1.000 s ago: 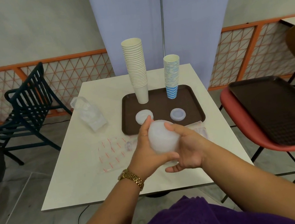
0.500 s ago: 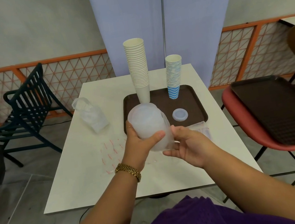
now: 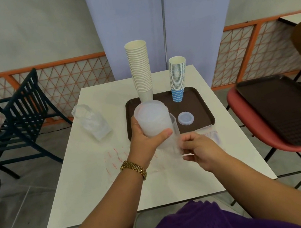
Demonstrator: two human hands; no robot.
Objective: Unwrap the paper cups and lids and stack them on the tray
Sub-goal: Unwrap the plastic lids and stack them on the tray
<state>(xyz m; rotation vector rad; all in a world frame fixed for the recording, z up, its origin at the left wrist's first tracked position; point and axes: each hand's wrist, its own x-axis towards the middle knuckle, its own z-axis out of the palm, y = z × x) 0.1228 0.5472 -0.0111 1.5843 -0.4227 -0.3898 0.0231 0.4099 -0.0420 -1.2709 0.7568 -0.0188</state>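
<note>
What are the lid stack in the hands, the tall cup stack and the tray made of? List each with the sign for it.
Lid stack: looks like frosted translucent plastic; milky, light passes through, with a clear film sleeve trailing off it.
Tall cup stack: seems paper; matte cream walls, thin rolled rims.
Tray: probably hard plastic; dark brown, dull sheen, moulded raised rim.

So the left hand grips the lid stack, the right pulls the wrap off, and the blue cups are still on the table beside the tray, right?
Not quite. The head view shows the blue cups standing on the tray, not beside it. The left hand does grip the lid stack, and the right hand pulls the wrap.
</note>
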